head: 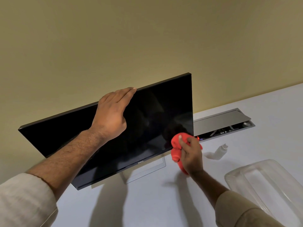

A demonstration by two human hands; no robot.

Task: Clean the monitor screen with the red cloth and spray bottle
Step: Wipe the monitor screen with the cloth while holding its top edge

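Standing on a white desk (147, 207) against a plain yellowish wall (114, 38), the monitor (147, 128) shows a dark, unlit screen with its brand mark low on the bottom bezel, and its pale stand (144, 171) is partly visible beneath. The left hand (113, 115) lies over the monitor's top edge near the middle, fingers together and bent over the rim, gripping the panel there, with the thumb resting on the screen's face. The right hand (191, 154) is closed around the bunched red cloth (177, 149), pressing it at the lower right corner of the screen, where the cloth touches the glass and its loose end hangs down below the fist. Both forearms wear light rolled-up sleeves. To the right of the cloth hand, a white spray bottle (218, 152) lies on its side on the desk, untouched and a little apart from the hand. Farther right and nearer, a clear plastic tray (265, 182) sits at the desk's edge. Behind the bottle, by the wall, a grey cable hatch (226, 122) in the desk surface stands open, with sockets showing inside.
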